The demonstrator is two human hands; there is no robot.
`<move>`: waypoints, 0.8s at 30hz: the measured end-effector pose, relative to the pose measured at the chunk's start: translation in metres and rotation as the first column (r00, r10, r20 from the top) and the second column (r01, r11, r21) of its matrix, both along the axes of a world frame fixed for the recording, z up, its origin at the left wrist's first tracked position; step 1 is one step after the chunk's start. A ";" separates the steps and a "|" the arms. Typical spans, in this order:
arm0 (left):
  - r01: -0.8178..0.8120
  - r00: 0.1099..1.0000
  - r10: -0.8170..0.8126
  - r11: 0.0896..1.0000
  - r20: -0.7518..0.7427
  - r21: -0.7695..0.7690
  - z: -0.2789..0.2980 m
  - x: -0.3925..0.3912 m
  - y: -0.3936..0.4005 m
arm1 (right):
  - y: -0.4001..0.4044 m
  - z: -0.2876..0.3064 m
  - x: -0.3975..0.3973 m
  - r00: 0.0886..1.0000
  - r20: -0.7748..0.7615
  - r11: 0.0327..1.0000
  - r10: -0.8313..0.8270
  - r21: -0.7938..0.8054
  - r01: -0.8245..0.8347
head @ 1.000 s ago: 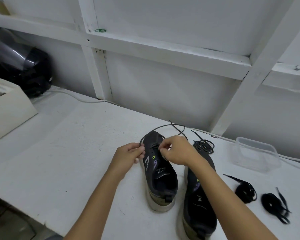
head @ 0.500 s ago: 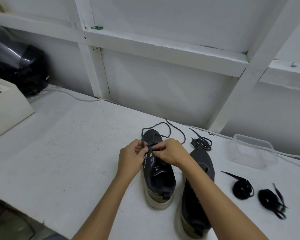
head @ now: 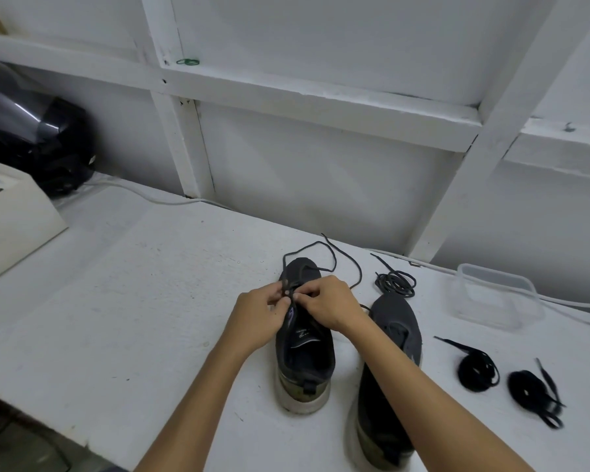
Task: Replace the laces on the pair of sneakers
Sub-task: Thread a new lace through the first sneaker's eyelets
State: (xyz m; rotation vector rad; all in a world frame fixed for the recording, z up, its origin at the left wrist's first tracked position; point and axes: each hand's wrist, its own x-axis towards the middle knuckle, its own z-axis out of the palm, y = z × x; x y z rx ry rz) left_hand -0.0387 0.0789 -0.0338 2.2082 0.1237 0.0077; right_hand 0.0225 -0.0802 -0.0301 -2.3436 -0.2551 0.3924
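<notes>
Hands: left hand [head: 256,321] and right hand [head: 331,306] have drawn together since a second ago, both pinching the lace [head: 315,258] over the left sneaker [head: 304,352].
Meaning: threading is likely underway at its forward eyelets.
Spare laces: coiled right of that sneaker.

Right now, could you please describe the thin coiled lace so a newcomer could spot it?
Start at the clear plastic tub by the wall. Left of it, just beyond the toe of the right-hand sneaker, lies the thin coiled lace. Unlike the two flat black bundles, it is wiry.
</notes>
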 end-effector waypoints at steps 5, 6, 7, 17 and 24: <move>0.020 0.994 -0.036 0.988 -0.103 -0.155 0.009 -0.013 -0.004 | -0.006 0.002 0.001 0.999 -0.036 0.997 0.004 0.078 -0.001; 0.024 0.993 -0.044 0.984 -0.113 -0.175 0.010 -0.015 -0.005 | -0.007 0.003 0.002 0.999 -0.046 0.996 0.002 0.089 0.002; 0.025 0.993 -0.047 0.981 -0.111 -0.192 0.011 -0.016 -0.006 | -0.007 0.004 0.002 0.999 -0.053 0.995 0.000 0.096 0.005; -0.117 0.990 0.099 0.973 -0.102 -0.196 0.007 -0.008 -0.011 | -0.017 0.020 -0.001 0.937 -0.350 0.871 0.010 0.462 0.164; -0.152 0.985 0.118 0.944 -0.129 -0.294 -0.004 -0.016 -0.024 | -0.030 0.015 0.001 0.851 -0.519 0.667 0.084 0.663 0.339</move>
